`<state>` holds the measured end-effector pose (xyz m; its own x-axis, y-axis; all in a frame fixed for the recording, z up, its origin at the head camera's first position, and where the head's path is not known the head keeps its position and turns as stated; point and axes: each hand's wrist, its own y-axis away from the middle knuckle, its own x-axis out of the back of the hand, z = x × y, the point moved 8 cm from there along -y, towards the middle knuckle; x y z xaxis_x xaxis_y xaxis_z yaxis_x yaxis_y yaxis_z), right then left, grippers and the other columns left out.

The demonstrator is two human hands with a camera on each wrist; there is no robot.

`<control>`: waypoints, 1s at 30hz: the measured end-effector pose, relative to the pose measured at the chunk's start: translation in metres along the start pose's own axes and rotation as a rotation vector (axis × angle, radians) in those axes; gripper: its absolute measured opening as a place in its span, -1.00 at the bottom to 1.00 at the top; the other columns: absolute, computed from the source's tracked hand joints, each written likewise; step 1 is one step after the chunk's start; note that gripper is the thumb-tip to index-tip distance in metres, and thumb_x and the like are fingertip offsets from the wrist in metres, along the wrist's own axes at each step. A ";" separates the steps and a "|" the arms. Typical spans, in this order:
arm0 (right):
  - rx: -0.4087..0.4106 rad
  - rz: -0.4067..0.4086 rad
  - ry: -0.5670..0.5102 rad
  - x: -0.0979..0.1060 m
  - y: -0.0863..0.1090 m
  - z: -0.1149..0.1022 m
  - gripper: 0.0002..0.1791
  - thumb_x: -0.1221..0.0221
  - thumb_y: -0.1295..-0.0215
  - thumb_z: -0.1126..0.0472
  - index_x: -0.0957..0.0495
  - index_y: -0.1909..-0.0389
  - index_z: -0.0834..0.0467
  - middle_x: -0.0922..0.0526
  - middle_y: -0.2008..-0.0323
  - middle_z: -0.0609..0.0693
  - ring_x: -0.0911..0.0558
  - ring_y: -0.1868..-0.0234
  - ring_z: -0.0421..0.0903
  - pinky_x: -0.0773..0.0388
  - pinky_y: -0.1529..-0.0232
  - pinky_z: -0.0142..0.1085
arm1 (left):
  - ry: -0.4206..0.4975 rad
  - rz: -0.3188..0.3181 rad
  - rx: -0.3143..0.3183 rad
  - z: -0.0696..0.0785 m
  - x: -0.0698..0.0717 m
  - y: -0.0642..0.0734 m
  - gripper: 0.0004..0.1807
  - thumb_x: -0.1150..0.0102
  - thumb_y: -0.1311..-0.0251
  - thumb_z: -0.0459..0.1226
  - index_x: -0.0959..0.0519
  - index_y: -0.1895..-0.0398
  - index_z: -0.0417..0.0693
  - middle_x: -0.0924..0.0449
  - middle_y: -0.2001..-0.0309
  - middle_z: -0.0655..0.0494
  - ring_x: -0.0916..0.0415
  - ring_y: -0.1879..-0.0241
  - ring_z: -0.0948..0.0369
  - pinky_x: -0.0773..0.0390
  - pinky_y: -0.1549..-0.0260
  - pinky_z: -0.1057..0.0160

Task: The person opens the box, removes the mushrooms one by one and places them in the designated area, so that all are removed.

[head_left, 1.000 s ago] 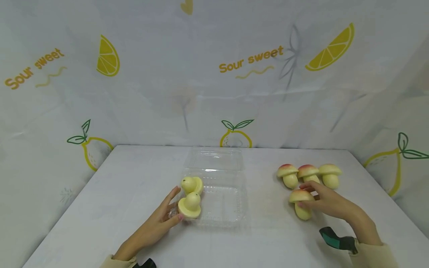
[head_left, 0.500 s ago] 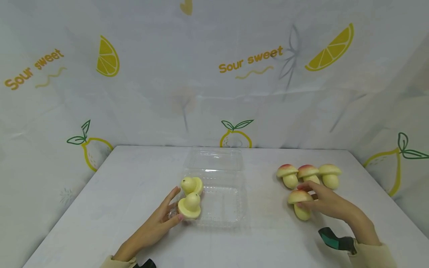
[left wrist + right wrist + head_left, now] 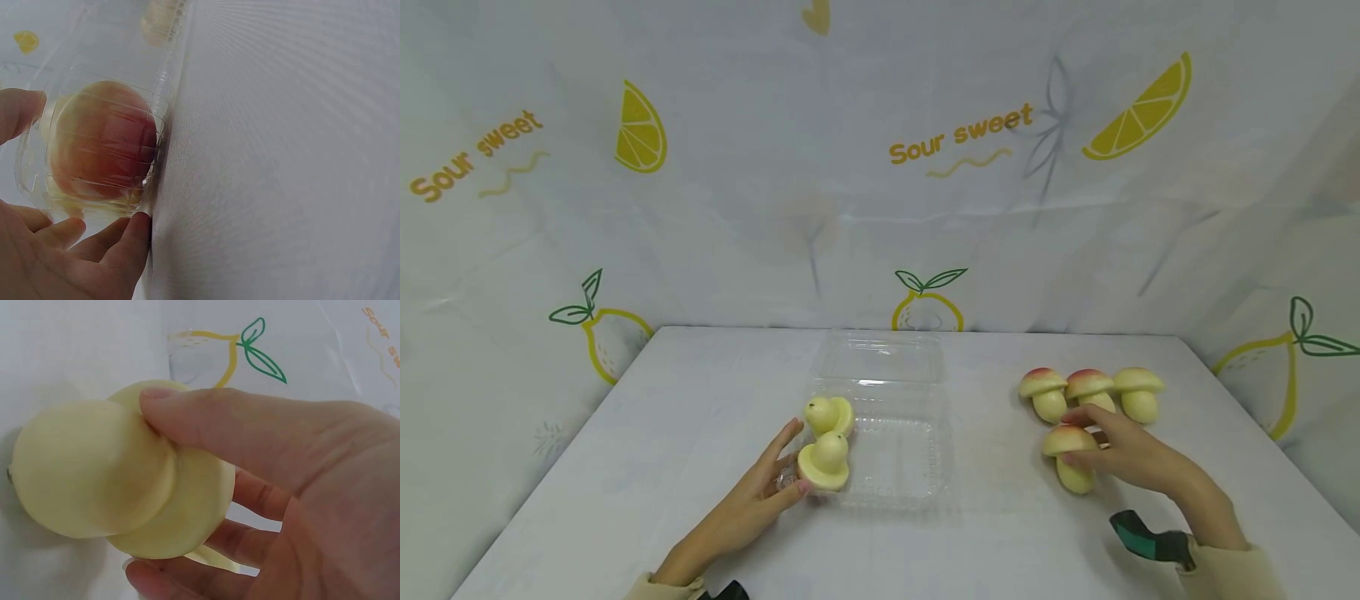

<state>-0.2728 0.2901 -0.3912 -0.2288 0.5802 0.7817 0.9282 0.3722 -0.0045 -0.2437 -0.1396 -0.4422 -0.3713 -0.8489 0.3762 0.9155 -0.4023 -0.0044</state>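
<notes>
A clear plastic clamshell box [image 3: 895,458] lies with its lid folded back on the white table. My left hand [image 3: 745,504] holds its left side, thumb by the front corner and fingers along the wall. Two pale yellow toy mushrooms [image 3: 827,467] lie in the box's left part. One's reddish cap [image 3: 106,140] shows through the plastic in the left wrist view. On the right, my right hand [image 3: 1138,450] grips another toy mushroom [image 3: 1075,477], its stem pointing toward me. Seen from the right wrist, the thumb [image 3: 187,415] presses on its cap while the fingers reach round underneath.
Three more toy mushrooms [image 3: 1090,387] stand in a row just behind my right hand. The hinged lid [image 3: 880,358] lies flat toward the table's back edge. Behind the table hangs a white cloth [image 3: 737,208] printed with lemons.
My right hand and its toy mushroom have shifted very slightly left. The left hand and the box look the same.
</notes>
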 end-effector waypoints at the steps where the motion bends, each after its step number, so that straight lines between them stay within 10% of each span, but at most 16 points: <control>1: 0.005 -0.003 -0.002 0.000 0.000 -0.001 -0.46 -0.33 -0.26 0.15 -0.44 -0.13 0.39 -0.59 -0.08 0.21 -0.54 -0.02 -0.29 -0.58 0.11 -0.43 | -0.002 0.000 -0.002 0.000 0.000 0.000 -0.08 -0.09 -0.43 -0.15 0.27 -0.62 0.01 0.28 -0.62 -0.07 -0.01 -0.49 -0.31 -0.50 -0.25 0.03; 7: 0.020 -0.014 -0.007 -0.002 -0.001 -0.004 -0.47 -0.33 -0.27 0.16 -0.44 -0.13 0.39 -0.59 -0.07 0.19 -0.54 -0.03 -0.27 -0.59 0.09 -0.41 | -0.010 0.002 -0.003 0.001 0.000 0.000 -0.09 -0.09 -0.43 -0.15 0.28 -0.62 0.01 0.27 -0.62 -0.06 -0.03 -0.49 -0.30 -0.51 -0.24 0.04; 14: -0.012 -0.051 -0.052 -0.002 0.000 -0.005 -0.41 -0.30 -0.29 0.18 -0.35 -0.19 0.45 -0.50 -0.15 0.35 -0.56 -0.11 0.27 -0.61 0.11 -0.37 | -0.009 -0.001 -0.005 0.002 0.000 0.000 -0.09 -0.09 -0.43 -0.15 0.27 -0.62 0.04 0.27 -0.62 -0.05 -0.02 -0.49 -0.30 -0.49 -0.26 -0.03; 30: 0.007 0.050 0.001 0.010 0.004 -0.017 -0.40 -0.31 -0.29 0.14 -0.37 -0.21 0.38 -0.50 -0.20 0.31 -0.55 -0.14 0.30 -0.56 0.03 -0.34 | 0.000 0.006 0.005 0.000 0.000 0.000 -0.08 -0.10 -0.42 -0.16 0.27 -0.62 0.02 0.27 -0.62 -0.05 -0.02 -0.49 -0.31 -0.48 -0.26 -0.03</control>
<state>-0.2663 0.2846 -0.3730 -0.1819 0.5976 0.7809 0.9364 0.3477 -0.0480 -0.2436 -0.1396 -0.4418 -0.3655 -0.8515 0.3760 0.9186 -0.3952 -0.0020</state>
